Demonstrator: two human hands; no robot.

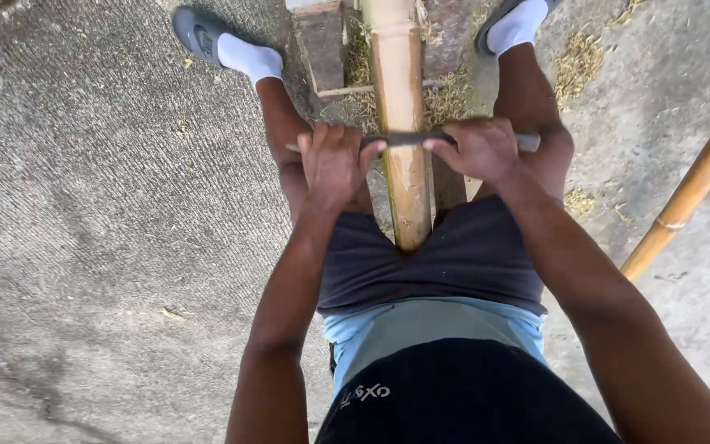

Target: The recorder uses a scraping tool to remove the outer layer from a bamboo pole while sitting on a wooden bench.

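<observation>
both fists clamped: left hand and right hand each gripped one end of a dark blade laid crosswise on the bamboo pole, itself pinned between the thighs, so it lay steady for scraping.

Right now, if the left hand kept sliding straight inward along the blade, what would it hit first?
The bamboo pole. The left hand has its fingertips almost against the pole's edge, with the right hand beyond on the far side.
</observation>
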